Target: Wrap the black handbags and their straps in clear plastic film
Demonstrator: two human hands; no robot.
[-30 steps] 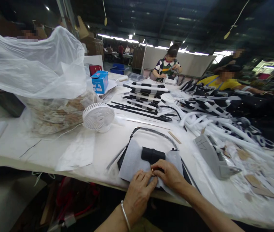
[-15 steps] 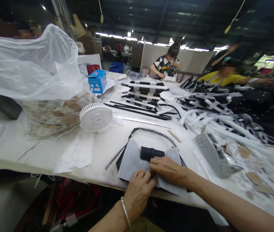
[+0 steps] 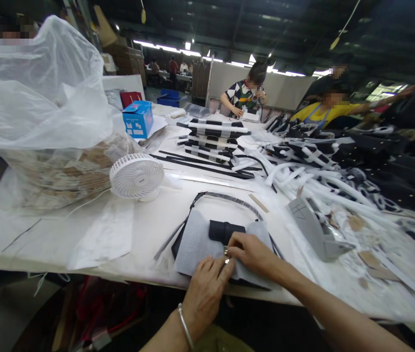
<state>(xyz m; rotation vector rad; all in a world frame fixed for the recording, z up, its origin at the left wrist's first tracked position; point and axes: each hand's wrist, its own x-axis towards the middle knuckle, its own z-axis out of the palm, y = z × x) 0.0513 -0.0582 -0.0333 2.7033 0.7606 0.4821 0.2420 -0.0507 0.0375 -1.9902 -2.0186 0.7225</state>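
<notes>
A black handbag lies on the table in front of me, with a grey-white protective sheet over its front. Its strap arches out behind it, partly wrapped. A black flap tab rests on top of the sheet, and a gold metal clasp shows just below. My right hand comes from the right, its fingers closed in a pinch at the clasp. My left hand, bracelet at the wrist, grips the bag's lower front, fingers bent on the sheet and thumb near the clasp.
A white fan stands left of the bag, beside a large plastic bag of brown paper pieces. A grey box sits to the right. Wrapped black bags are stacked behind. Co-workers work across the table.
The whole view has shifted slightly, so things appear further left. The gold clasp now shows between my hands; before, my fingers mostly covered it. My right hand's fingers have lifted a little.
</notes>
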